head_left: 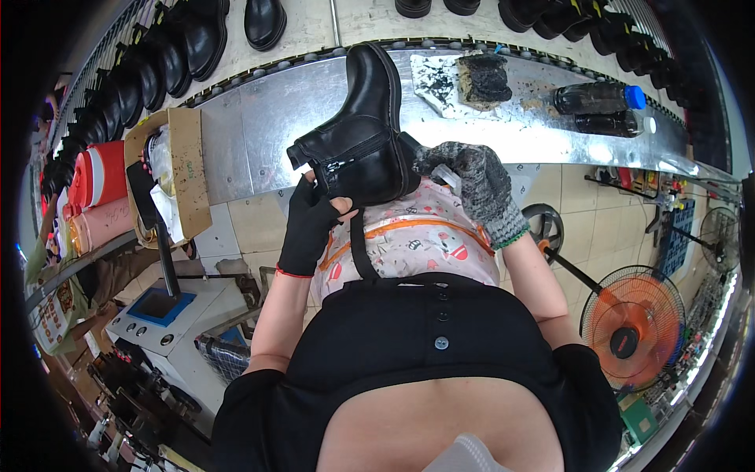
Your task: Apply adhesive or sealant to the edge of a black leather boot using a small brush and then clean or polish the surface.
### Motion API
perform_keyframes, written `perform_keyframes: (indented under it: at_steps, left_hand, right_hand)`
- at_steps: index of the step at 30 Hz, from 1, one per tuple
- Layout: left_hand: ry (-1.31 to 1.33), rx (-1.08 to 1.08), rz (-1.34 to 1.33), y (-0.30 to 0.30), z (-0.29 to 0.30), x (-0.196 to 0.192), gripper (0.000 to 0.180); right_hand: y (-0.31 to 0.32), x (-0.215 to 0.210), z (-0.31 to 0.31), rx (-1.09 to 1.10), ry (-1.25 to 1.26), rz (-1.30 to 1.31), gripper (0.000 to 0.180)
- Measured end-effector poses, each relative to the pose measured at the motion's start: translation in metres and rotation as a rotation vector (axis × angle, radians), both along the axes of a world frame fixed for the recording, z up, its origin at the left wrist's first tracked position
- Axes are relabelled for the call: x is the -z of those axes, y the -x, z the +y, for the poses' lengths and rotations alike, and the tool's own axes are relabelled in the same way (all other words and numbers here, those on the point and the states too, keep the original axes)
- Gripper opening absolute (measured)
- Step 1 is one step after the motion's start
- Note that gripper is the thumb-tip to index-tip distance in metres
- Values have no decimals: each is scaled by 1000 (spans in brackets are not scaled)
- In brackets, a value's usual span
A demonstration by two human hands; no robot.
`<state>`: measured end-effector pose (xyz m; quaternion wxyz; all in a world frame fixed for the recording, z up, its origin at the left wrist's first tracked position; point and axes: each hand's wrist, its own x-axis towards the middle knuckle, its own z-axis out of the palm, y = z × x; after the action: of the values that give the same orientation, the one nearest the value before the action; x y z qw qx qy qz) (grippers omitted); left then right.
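A black ankle boot lies on its side at the near edge of the metal worktop, its toe pointing away from me and its zipped side up. My left hand, in a black fingerless glove, grips the boot by its top opening, thumb outside. My right hand wears a grey knitted glove and is beside the boot's heel. Its fingers are closed on a small whitish piece, too small to name. Whether the glove touches the heel I cannot tell.
Beyond the worktop, a conveyor carries black boots. A blackened sponge sits by a stained white cloth. Two bottles of dark liquid lie at the right. A cardboard box stands left; an orange fan is lower right.
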<state>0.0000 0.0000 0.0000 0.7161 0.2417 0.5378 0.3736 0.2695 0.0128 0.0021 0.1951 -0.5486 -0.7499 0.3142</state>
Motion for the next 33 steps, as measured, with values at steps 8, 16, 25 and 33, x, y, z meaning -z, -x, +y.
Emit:
perform_keyframes:
  at_steps: [8,16,25,33]
  left_hand:
    - [-13,36,4,-14,0,-4,53]
    - [25,18,5,-27,3,-12,52]
    - [88,-108,-161,-41,10,-24,48]
    - [85,-130,-305,-42,24,-25,35]
  right_hand:
    - [-10,-33,8,67,155,134,30]
    - [-25,-29,-16,-62,-60,-77,28]
    - [-26,-77,-28,1,125,169,36]
    - [-29,-84,-35,-28,-46,195,43]
